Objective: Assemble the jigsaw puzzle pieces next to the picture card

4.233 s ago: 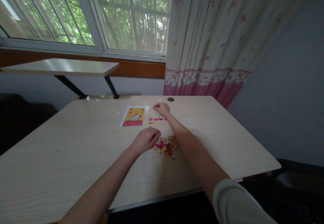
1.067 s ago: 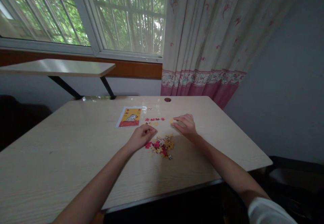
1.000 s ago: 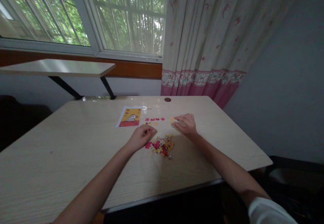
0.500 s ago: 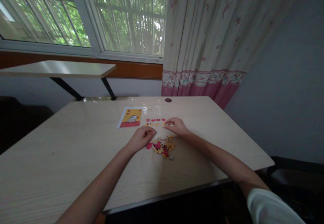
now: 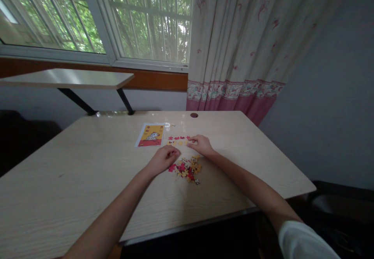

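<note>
Yellow pieces (image 5: 180, 143) lie beside our right hand (image 5: 202, 146) (whether it clamps one, we cannot tell); our left hand (image 5: 161, 160) curls, fingertips together, near the mixed pile (image 5: 187, 169).

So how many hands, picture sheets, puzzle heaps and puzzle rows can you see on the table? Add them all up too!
Left hand and right hand: 2
Picture sheet: 1
Puzzle heap: 1
Puzzle rows, a red row and a yellow row: 2
Total: 6
</note>
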